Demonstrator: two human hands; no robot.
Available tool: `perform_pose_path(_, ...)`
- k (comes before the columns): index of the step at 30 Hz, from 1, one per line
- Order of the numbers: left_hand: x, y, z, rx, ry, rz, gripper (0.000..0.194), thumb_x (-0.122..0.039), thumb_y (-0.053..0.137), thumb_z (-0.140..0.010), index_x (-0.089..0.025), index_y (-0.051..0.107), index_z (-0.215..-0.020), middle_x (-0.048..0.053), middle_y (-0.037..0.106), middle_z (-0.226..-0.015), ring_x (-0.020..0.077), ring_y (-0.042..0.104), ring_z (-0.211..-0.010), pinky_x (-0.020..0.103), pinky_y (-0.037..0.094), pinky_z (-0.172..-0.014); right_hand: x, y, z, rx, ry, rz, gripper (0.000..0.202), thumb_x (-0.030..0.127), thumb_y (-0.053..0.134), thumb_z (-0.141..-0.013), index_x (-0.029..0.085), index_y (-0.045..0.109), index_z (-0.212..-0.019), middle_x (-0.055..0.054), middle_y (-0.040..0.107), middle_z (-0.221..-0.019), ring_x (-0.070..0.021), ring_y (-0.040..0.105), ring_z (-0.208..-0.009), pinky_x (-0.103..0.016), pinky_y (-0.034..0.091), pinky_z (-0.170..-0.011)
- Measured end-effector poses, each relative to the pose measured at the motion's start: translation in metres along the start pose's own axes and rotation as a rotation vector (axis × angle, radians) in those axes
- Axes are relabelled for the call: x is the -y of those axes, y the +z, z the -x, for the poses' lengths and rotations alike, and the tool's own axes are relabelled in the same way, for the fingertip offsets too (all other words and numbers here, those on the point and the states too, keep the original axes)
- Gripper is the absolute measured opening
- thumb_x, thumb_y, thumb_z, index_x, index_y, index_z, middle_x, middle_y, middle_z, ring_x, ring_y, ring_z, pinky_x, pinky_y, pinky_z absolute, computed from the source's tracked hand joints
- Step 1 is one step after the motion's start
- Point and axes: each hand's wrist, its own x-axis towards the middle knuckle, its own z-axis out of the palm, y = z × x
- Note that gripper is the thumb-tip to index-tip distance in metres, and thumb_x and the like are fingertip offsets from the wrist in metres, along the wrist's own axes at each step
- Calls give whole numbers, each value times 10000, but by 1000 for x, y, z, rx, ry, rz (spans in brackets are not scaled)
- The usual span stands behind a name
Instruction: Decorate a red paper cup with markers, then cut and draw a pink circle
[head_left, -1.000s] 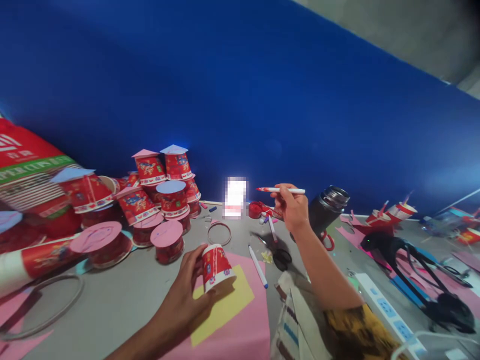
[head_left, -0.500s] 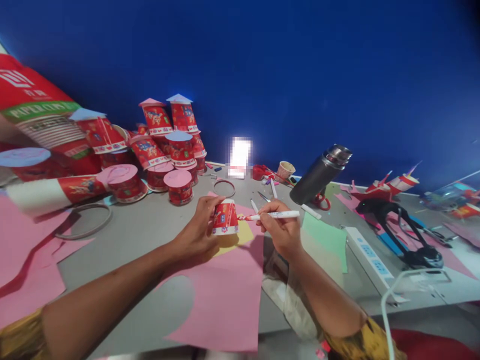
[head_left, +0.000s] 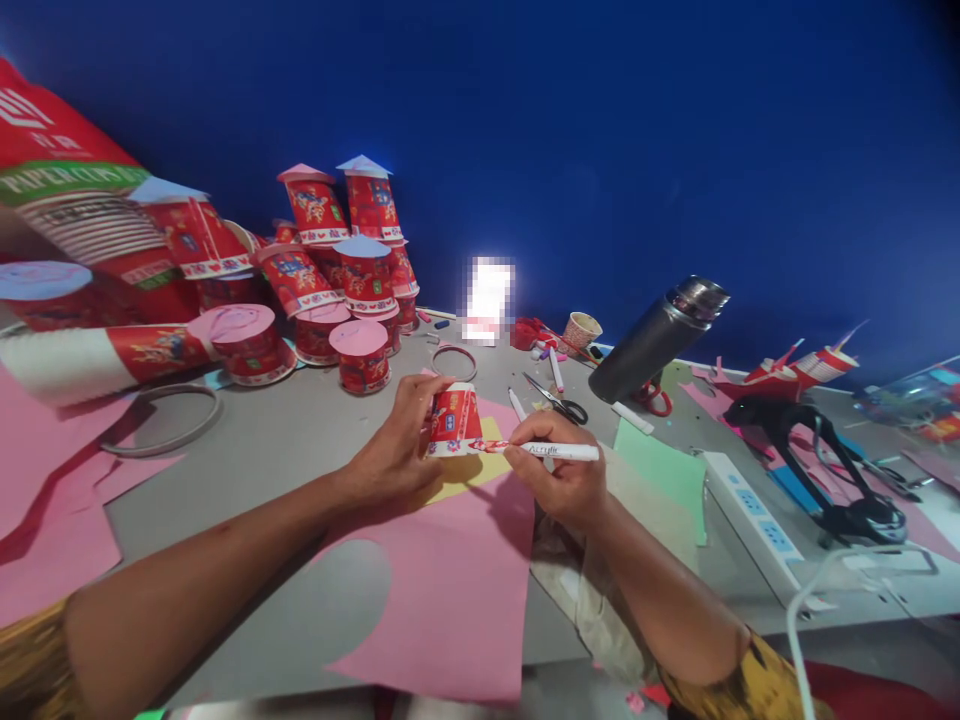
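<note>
My left hand (head_left: 401, 440) is closed around a red paper cup (head_left: 454, 418) with a white patterned rim band, held upside down just over the sheets. In my right hand (head_left: 561, 470) is a white acrylic marker (head_left: 559, 452), pinched near its front. The marker's tip, reddish and partly smeared, meets the cup's right side near the lower band. Beneath the hands lie a yellow sheet (head_left: 487, 462) and a pink paper sheet (head_left: 465, 590) with a rounded cutout along its left edge.
Decorated red cups (head_left: 365, 283) with paper tops are stacked at the back left, beside a paper cup pack (head_left: 82, 215). Black scissors (head_left: 559, 403), a dark thermos (head_left: 660, 335), green paper (head_left: 660, 475), a power strip (head_left: 754, 520) and a black strapped device (head_left: 817, 470) occupy the right.
The marker has tilted and moved down the cup's side to the rim band. The cup is turned slightly in my left hand. The whole view has shifted a little.
</note>
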Motion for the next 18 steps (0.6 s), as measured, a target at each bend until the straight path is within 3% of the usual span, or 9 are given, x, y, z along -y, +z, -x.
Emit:
perform_pose_path(4,1,4,0,-18,-57,57,793,-253,736,-781,-291,390,-1493,128,449,-1450,368,441,-1434,637,386,-1254,0,-1,-1,28,38,9,130,315,712,-915,241,706,-809,-17,716,-703,-162,630,-603,-292,518,-589)
perform_pose_path(10,-3,12,1,-42,-163,251,830,-131,705,-685,-295,405,-1441,110,395,-1458,327,477,-1416,558,516,-1171,-4,-3,1,1,7,-3,94,270,710,-942,242,722,-853,-15,732,-745,-152,637,-592,-278,501,-562)
perform_pose_path(18,-7,9,-3,-40,-205,282,773,-287,813,-762,-264,426,-1430,127,416,-1464,316,582,-1345,551,552,-1134,-12,-4,1,-1,-99,116,119,207,636,-1020,256,716,-1093,-39,781,-885,-168,712,-684,-304,560,-684)
